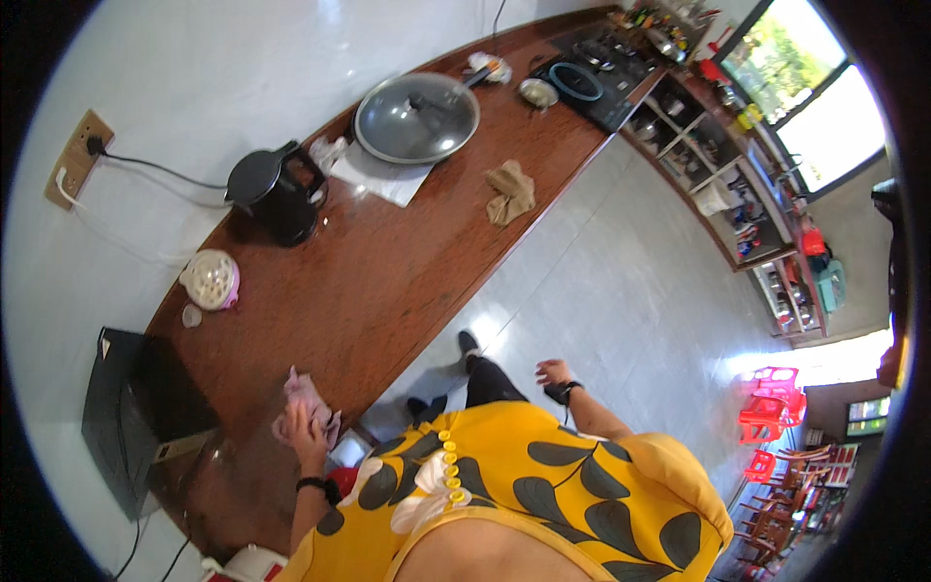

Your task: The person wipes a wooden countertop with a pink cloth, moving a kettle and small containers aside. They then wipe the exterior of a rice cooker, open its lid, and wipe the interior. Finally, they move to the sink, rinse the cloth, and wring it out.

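Observation:
My left hand (308, 436) grips a crumpled pale pink cloth (314, 404) at the near part of the brown countertop (349, 291). The palm side and some of the fingers cannot be made out against the fabric. A dark band circles that wrist. Over the grey floor, off the counter's edge, my right hand (556, 372) hangs with nothing in it and its fingers apart. Left of the cloth stands a black box-shaped appliance (116, 415). Farther along lies a rumpled tan cloth (510, 193), close to the front edge.
A black electric kettle (273, 196) and a round white-and-pink device (211, 280) stand along the wall. Beyond them are a lidded wok (418, 120), a small bowl (538, 93) and a black cooktop (596, 80). Open shelves (698, 153) and red plastic stools (767, 415) are to the right.

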